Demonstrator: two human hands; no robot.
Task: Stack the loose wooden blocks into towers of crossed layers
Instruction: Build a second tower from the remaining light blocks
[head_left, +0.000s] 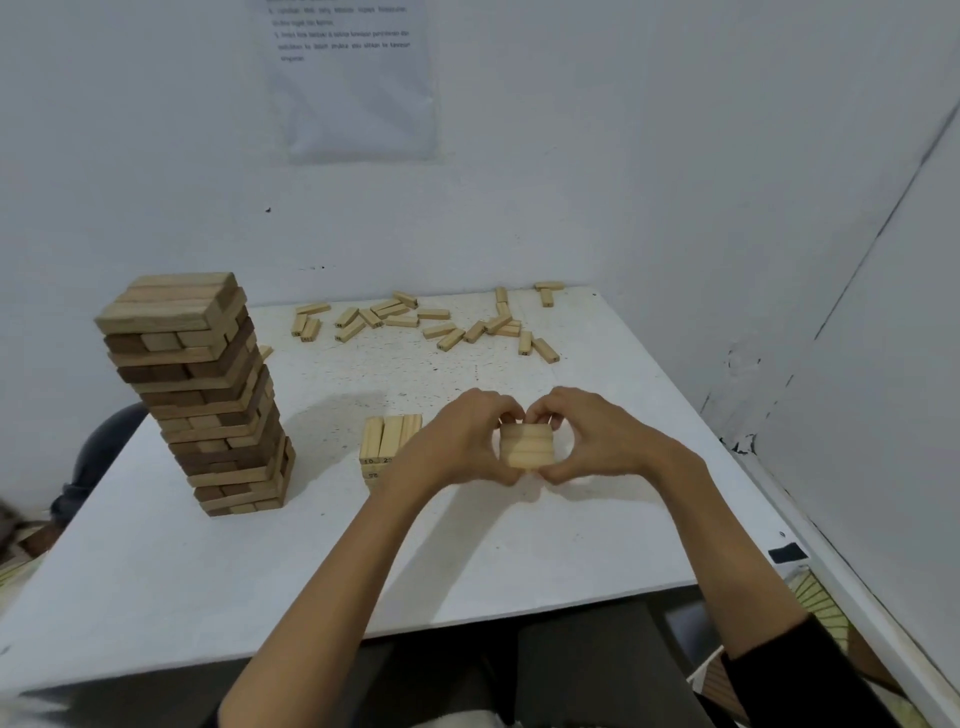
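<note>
Fingers (500, 411) of the left hand (457, 441) and right hand (597, 441) curled around a set of blocks (525, 446), apparently three side by side, mid-table (311, 561), just right of a low stack (387, 439). Loose blocks (431, 322) lay beyond; a tall tower (197, 395) stood at left.

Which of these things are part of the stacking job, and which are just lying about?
Job: tall tower, low stack, block bundle held between left hand and right hand, scattered loose blocks.
Lying about: printed sheet on wall, black tape scrap.
</note>
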